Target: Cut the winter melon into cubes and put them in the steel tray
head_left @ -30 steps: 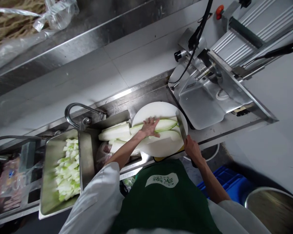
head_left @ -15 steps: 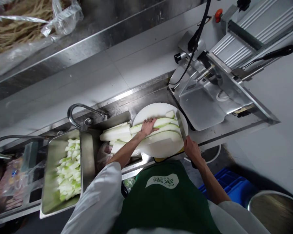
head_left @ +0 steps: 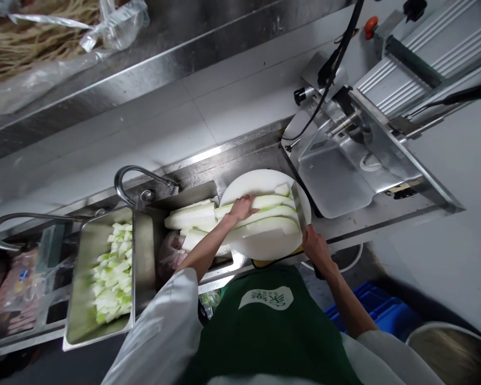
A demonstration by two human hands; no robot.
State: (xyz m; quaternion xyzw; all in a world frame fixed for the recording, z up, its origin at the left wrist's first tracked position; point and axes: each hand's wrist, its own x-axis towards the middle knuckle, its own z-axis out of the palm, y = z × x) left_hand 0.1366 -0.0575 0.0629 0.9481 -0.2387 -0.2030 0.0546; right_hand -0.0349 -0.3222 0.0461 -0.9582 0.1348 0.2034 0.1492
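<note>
Long pale winter melon strips (head_left: 270, 214) with green edges lie side by side on a round white cutting board (head_left: 256, 248). My left hand (head_left: 241, 207) rests across them, fingers and thumb curved over their sides and holding them down. In my right hand (head_left: 315, 245) is a cleaver, its handle wrapped by my fingers. The cleaver's blade (head_left: 300, 206) stands on edge across the right ends of the strips. One small cut piece (head_left: 282, 189) sits near the far end of the blade.
Left of the board, larger melon pieces (head_left: 192, 217) and bagged meat (head_left: 172, 248) lie in a sink. A steel pan (head_left: 74, 321) holds melon chunks (head_left: 114, 275). Two faucets (head_left: 122, 179) arch behind. A slicing machine (head_left: 336, 176) stands at right, with a blue crate (head_left: 379, 310) below.
My view has shifted slightly. Both hands keep their places on the strips and the cleaver, and the blade remains at the strips' right ends.
</note>
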